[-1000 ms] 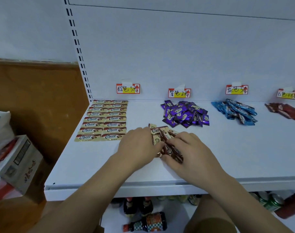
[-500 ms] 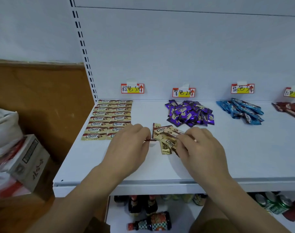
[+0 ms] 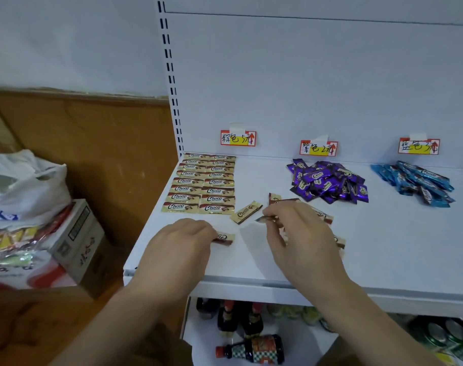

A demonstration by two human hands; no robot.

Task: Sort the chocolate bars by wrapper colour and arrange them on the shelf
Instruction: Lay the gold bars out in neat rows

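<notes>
Brown bars under my hands, lower centre of frame.
Left hand (image 3: 182, 240) covers one bar (image 3: 225, 238), grip unclear; right hand (image 3: 293, 228) pinches a wrapper end (image 3: 264, 219), hiding loose bars (image 3: 328, 220).

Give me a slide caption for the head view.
Left hand and right hand each pinch a brown bar beside the tidy brown rows.

A white metal shelving unit (image 3: 383, 247) with a plain back panel (image 3: 317, 75) and a slotted upright (image 3: 169, 75) stands against a pale wall (image 3: 66, 40) above brown wood panelling (image 3: 93, 143). To its left, a cardboard box (image 3: 80, 241) topped by a white plastic bag (image 3: 21, 186) sits on a wooden surface. Dark bottles (image 3: 241, 320) and green cans (image 3: 446, 336) fill the lower shelf, under soft, even light.
</notes>
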